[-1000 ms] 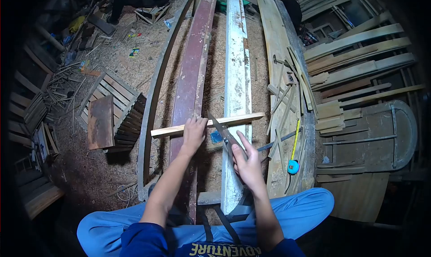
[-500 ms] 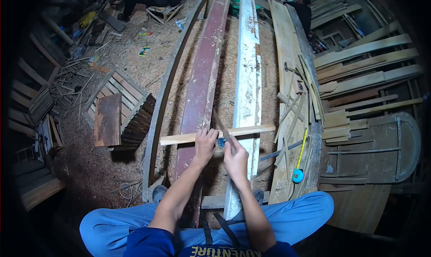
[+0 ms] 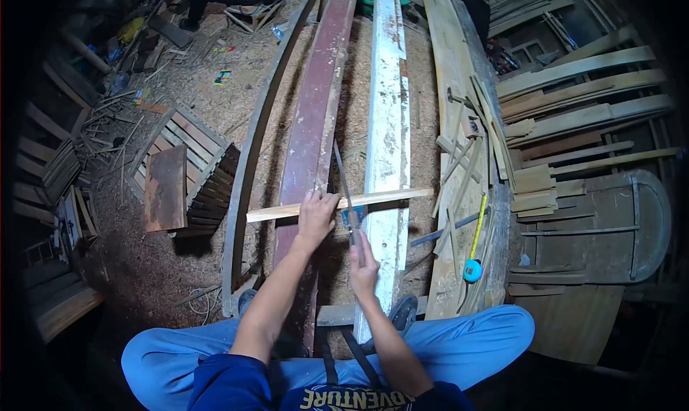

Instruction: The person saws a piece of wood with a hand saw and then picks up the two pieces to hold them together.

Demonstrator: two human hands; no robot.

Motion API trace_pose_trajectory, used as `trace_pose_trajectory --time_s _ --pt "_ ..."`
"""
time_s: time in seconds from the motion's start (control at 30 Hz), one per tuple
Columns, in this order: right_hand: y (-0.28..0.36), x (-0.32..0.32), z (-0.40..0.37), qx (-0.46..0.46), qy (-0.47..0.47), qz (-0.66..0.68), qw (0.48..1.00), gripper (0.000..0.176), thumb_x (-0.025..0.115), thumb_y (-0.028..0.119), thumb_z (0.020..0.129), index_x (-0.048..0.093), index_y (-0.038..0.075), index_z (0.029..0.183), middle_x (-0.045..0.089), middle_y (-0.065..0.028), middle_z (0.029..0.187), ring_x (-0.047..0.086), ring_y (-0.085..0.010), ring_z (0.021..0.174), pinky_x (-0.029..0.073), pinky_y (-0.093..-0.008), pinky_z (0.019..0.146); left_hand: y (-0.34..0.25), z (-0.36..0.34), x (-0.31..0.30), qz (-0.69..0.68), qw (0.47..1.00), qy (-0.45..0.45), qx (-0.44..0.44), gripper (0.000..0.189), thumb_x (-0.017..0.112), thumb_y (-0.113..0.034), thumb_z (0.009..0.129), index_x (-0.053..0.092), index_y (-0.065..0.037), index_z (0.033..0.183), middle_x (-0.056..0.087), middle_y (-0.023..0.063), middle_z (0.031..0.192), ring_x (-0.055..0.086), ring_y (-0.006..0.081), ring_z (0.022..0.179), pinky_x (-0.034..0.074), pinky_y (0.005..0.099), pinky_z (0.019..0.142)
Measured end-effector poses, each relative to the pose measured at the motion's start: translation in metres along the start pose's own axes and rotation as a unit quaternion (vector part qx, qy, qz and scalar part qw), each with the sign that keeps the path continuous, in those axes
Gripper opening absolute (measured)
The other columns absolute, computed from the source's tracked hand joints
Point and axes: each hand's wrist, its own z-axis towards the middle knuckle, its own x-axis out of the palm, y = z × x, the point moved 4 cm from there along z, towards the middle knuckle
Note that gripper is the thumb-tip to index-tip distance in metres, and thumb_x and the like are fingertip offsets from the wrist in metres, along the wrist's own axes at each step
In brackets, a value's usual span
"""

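Observation:
A pale wooden strip [image 3: 393, 196] lies crosswise over a maroon board [image 3: 310, 134] and a white-painted board [image 3: 387, 134]. My left hand [image 3: 313, 215] is closed over the strip above the maroon board, fingers wrapped on its far edge. My right hand [image 3: 363, 266] grips the handle of a handsaw [image 3: 340, 168], held just right of my left hand. Its narrow blade, seen nearly edge-on, points away from me and crosses the strip over the gap between the boards. A blue patch shows beside the blade at the strip's near edge.
At right, a plank [image 3: 448, 59] carries thin offcuts, a hammer [image 3: 459, 97] and a blue tape measure [image 3: 472, 270] with yellow blade out. A slatted wooden piece [image 3: 179, 139] stands left on the shavings-covered floor. Stacked timber [image 3: 581, 117] lies far right. A person's dark-clothed legs [image 3: 208, 3] show top left.
My right hand has drawn the saw back toward me, and the blade now stands straighter across the strip. My left hand stays on the strip; the whole view has shifted slightly.

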Motion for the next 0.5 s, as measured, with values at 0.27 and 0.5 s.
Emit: trace_pose_trajectory --time_s 0.27,0.5 --pt "0.057 -0.005 0.023 0.072 -0.039 0.004 0.997 0.048 0.066 0.013 0.103 0.056 -0.008 0.145 0.07 -0.0228 0.134 0.068 -0.023 0.121 0.05 -0.0353 0.106 -0.005 0.004 0.001 0.05 0.995 0.048 0.072 0.061 0.09 -0.015 0.06 0.067 -0.012 0.116 0.069 0.0068 0.103 0.064 0.0303 0.107 0.046 0.0447 0.091" --pt "0.139 -0.055 0.033 0.086 0.004 -0.013 0.996 0.046 0.067 0.017 0.102 0.061 -0.01 0.139 0.075 -0.0262 0.119 0.072 -0.0229 0.111 0.054 -0.0351 0.097 -0.002 0.016 0.002 0.031 0.999 0.012 0.043 0.055 0.088 -0.01 0.062 0.065 -0.014 0.111 0.07 0.007 0.104 0.065 0.0309 0.101 0.046 0.0433 0.089"
